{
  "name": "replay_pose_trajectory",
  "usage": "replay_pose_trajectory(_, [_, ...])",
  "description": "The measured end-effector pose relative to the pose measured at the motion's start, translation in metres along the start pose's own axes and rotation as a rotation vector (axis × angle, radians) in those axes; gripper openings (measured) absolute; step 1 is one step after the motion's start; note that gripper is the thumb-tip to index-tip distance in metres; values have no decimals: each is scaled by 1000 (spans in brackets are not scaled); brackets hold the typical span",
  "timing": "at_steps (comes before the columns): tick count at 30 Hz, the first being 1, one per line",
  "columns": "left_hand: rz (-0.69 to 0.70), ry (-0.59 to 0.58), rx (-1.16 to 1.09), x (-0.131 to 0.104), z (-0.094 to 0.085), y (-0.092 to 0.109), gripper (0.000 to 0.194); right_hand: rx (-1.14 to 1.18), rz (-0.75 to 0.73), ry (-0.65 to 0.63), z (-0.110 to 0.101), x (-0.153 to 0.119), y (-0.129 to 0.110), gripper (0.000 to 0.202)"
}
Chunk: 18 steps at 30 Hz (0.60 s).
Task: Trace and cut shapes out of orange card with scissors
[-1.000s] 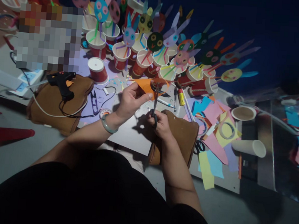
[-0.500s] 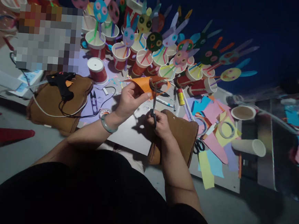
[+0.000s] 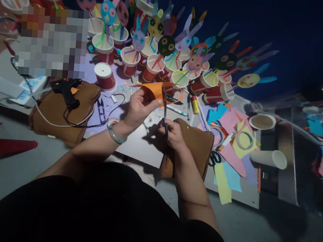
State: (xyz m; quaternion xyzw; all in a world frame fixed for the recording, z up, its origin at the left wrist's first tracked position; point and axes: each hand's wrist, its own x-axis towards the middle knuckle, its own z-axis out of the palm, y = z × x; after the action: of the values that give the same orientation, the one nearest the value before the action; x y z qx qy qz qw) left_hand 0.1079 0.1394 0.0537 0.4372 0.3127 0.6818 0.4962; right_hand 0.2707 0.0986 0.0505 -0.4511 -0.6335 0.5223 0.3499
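Note:
My left hand (image 3: 137,110) pinches a sheet of orange paper (image 3: 153,91) between thumb and fingers, above the table. Closed round the handles of black-handled scissors (image 3: 165,127) is my right hand (image 3: 173,132). The scissor blades point away from me and reach the paper just right of my left thumb. Part of the paper hangs to the right of the blades. Beneath both hands lies a white sheet (image 3: 142,145), and a brown cushion (image 3: 194,146) sits under my right wrist.
Red paper cups (image 3: 153,69) with paper rabbit figures crowd the back. To the left, a black glue gun (image 3: 67,93) rests on another brown cushion (image 3: 52,118), its cord looping across. Thread snips (image 3: 101,110) lie nearby. Coloured paper scraps (image 3: 231,121) and a tape roll (image 3: 244,140) lie right.
The orange paper and my left hand have shifted slightly left. The scissors have tilted a little, their blades still at the paper; my right hand has barely moved.

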Motion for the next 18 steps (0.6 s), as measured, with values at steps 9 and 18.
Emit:
replay_pose_trajectory(9, [6,-48,-4,1,-2,-3,43,3,16,0,1,1,-1,38])
replay_pose_trajectory(18, [27,-80,-9,0,-2,-4,45,-18,10,21,1,0,-1,41])
